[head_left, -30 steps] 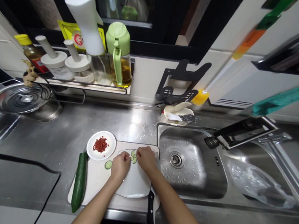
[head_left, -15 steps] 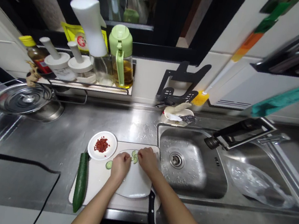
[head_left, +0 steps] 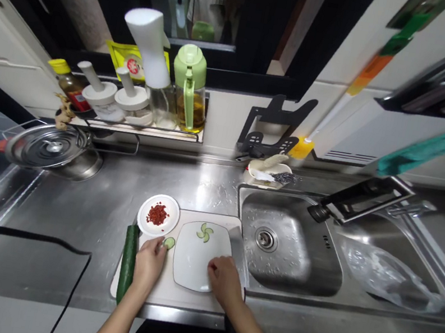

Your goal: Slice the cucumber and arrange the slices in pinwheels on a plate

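Note:
A white square plate [head_left: 198,259] lies on a white cutting board [head_left: 175,295], with cucumber slices [head_left: 204,232] set in a small pinwheel at its far edge. My left hand [head_left: 148,264] rests on the board beside a lone cucumber slice [head_left: 169,243], fingertips touching it, fingers curled. Left of that hand lies a whole cucumber [head_left: 128,263]. My right hand [head_left: 223,281] lies on the plate's near right corner, fingers bent down onto it. A small round plate of chopped red chilli [head_left: 158,215] sits at the board's far left corner.
A steel sink [head_left: 286,242] with a black faucet [head_left: 353,202] lies right of the board. A condiment rack [head_left: 137,112] with bottles stands at the back wall. A pot with a lid [head_left: 50,149] sits at the left. A black cable [head_left: 22,238] crosses the counter.
Both hands have drawn back from the far edge of the plate toward me, leaving the cucumber slices there. The left hand now touches the lone slice; the right rests on the plate's near corner.

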### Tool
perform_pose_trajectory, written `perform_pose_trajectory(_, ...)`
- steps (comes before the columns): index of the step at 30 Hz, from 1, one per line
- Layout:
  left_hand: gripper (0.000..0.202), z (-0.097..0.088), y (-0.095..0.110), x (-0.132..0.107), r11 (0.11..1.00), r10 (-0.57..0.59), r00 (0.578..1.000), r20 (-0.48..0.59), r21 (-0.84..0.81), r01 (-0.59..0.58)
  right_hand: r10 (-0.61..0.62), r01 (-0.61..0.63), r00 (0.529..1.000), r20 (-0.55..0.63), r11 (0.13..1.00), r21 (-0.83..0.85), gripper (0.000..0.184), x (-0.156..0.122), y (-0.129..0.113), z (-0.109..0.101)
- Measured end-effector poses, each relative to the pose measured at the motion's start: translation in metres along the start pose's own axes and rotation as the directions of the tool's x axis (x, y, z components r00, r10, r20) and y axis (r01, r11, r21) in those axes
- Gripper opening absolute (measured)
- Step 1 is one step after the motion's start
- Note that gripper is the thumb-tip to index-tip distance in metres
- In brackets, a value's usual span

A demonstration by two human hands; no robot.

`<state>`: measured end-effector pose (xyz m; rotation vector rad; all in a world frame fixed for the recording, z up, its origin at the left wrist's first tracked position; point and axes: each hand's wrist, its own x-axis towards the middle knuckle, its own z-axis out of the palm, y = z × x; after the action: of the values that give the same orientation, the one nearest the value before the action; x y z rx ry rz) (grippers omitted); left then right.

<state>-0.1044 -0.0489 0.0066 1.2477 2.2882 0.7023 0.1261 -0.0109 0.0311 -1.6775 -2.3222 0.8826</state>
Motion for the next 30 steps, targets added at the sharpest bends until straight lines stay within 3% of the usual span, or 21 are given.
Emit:
perform_pose_trajectory(11, 0.029, 0.008, 0.000, 0.002, 0.996, 0.079, 0.996, 0.040, 0.046, -0.080, -0.022, 0.022, 1.000, 0.012, 0.999, -0.026, 0.016, -0.014, -0.005, 0.016)
perform_pose_trajectory(22, 0.015, 0.003, 0.003, 0.005, 0.995, 0.039, 0.999, 0.013, -0.094, -0.037, -0.012, 0.012, 1.000, 0.014, 1.000, -0.016, 0.015, -0.019, -0.013, 0.015)
perform_pose_trajectory(27, 0.023, -0.002, 0.004, 0.003, 0.949, -0.053, 0.985, 0.165, -0.299, 0.101, -0.051, 0.052, 0.999, -0.017, 0.995, 0.081, 0.015, -0.013, -0.016, 0.018)
perform_pose_trajectory(30, 0.031, -0.002, 0.010, 0.000, 0.865, -0.018, 0.952, 0.305, -0.473, 0.167, -0.075, 0.091, 0.993, -0.089, 0.976, 0.196, 0.011, -0.005, -0.021, 0.017)
